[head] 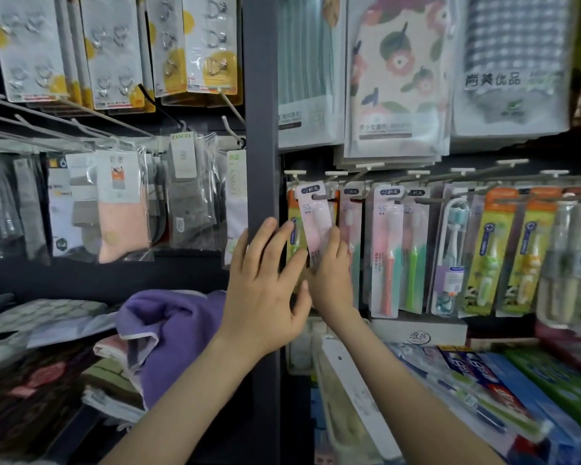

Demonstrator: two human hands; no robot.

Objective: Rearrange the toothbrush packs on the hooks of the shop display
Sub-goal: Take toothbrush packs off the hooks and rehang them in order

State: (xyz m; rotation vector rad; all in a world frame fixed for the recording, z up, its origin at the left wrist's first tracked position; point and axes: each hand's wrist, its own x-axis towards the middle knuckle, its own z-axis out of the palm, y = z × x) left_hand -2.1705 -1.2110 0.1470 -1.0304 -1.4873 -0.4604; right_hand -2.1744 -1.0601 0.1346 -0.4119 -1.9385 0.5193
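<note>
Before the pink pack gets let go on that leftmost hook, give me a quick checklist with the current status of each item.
1. Right hand gripping pink pack: ok.
2. Pack's hole on the hook: ok, the tip shows through.
3. Pack hanging straight: not ok, it tilts.
4. Left hand clear of pack: not ok, open fingers rest at its left edge.
5. Pack pushed back against orange pack behind: cannot tell.

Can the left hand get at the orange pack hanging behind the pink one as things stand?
Probably yes. The left hand is open, fingertips already beside the orange pack. The tilted pink pack, held by the right hand, covers most of its front, so only its left edge looks free.
</note>
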